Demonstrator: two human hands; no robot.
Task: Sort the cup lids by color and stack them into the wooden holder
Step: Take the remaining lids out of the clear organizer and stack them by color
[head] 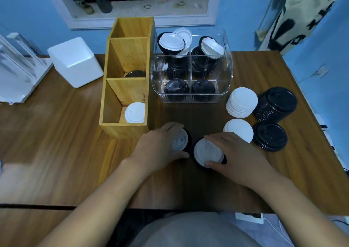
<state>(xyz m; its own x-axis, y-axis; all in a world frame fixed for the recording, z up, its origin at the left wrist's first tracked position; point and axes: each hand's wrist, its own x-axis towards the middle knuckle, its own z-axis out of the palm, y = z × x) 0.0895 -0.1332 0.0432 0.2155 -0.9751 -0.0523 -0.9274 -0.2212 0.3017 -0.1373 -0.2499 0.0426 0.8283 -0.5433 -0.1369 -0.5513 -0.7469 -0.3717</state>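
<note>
Dark wood-grain tabletop [56, 133], dim bluish light.

Wooden holder [124, 129] stands left of centre, its long side running away from the person, with three compartments in a row. Near compartment: one holder white lid [135, 112] lying flat on the bottom. Middle compartment: a holder black lid [135, 73], partly hidden behind the divider.

Just right of the holder is a clear plastic bin [192, 97] with dividers, holding black and white lids mixed. Several are tilted at the back; two black ones sit at the front.

Right of the bin, on the tabletop: a tall white stack [242, 102] beside a tall black stack [275, 103], the two touching or nearly so. Nearer the person are a low white stack [239, 129] and a low black stack [270, 136].

Both hands are down on the tabletop in front of the holder and bin, apart, each on its own lid.
- Left hand [158, 146]: fingers curled over the far rim and thumb at the near rim of the left white lid [179, 141], gripping it. A black lid shows underneath.
- Right hand [239, 152]: forefinger along the far rim and thumb at the near rim of the right white lid [207, 151], clamped on it. A black rim shows beneath this one too.

A white box [75, 61] sits at the far left, beside the holder.
</note>
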